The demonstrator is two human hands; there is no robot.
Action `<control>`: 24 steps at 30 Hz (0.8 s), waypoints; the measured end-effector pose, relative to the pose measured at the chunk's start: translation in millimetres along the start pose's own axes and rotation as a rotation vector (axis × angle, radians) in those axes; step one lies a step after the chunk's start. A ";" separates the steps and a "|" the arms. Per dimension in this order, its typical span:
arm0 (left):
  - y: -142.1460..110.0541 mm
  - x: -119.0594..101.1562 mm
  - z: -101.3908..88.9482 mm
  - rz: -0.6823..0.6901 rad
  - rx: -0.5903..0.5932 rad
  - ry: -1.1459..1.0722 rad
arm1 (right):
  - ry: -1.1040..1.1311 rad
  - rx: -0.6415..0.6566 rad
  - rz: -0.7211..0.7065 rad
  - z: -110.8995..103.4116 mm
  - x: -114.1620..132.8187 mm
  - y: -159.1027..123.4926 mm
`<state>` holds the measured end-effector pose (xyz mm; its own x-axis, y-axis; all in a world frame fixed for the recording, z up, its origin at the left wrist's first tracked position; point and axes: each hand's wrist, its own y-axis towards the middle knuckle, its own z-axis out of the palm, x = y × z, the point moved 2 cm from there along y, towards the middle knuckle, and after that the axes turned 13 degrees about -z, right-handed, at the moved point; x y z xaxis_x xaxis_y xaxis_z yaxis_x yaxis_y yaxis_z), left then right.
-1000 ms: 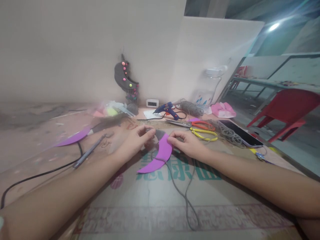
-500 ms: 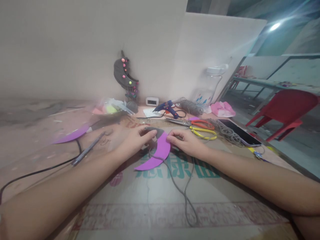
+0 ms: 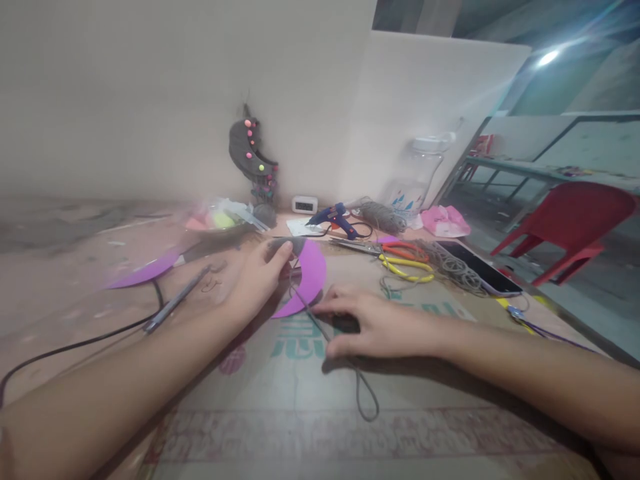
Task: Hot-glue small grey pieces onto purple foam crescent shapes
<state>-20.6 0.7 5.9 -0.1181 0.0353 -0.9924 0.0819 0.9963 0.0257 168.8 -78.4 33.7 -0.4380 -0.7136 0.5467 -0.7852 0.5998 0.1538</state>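
Between my hands is a purple crescent [image 3: 315, 270], a flat cut-out whose upper tip is wrapped in grey yarn. My left hand [image 3: 260, 273] pinches it at that wrapped end, thumb on top. My right hand [image 3: 373, 323] hovers lower right of the crescent with thumb and fingers spread apart. A grey yarn strand [image 3: 369, 407] trails from the crescent, runs past the gap between my right thumb and fingers, and ends in a loop on the cardboard [image 3: 280, 413].
Behind lie a blue glue gun [image 3: 336, 217], scissors [image 3: 407, 267] with orange and yellow handles, grey yarn [image 3: 385, 217] and a phone [image 3: 480, 267]. A clear bottle [image 3: 417, 173] stands at the back. Left are another purple crescent [image 3: 147, 271] and a grey pen-like stick [image 3: 177, 300].
My left hand has shifted the crescent up and left. My right hand has let go of its edge, moved down towards the yarn and opened. The yarn loop has been drawn up and left.
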 end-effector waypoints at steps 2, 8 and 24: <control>-2.3 -4.1 0.5 0.050 -0.012 0.035 | -0.035 0.014 -0.085 9.7 8.4 0.7; -6.2 -11.9 3.7 0.029 -0.021 0.039 | 0.084 0.137 -0.304 1.8 22.7 -4.0; 1.2 5.8 4.9 0.002 0.076 0.075 | -0.404 -0.522 0.225 -82.4 -63.6 -10.0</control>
<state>-16.3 1.7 -0.4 -0.1917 0.0460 -0.9804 0.1567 0.9875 0.0157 240.6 -9.2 65.2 -0.7735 -0.5695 0.2781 -0.3877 0.7723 0.5033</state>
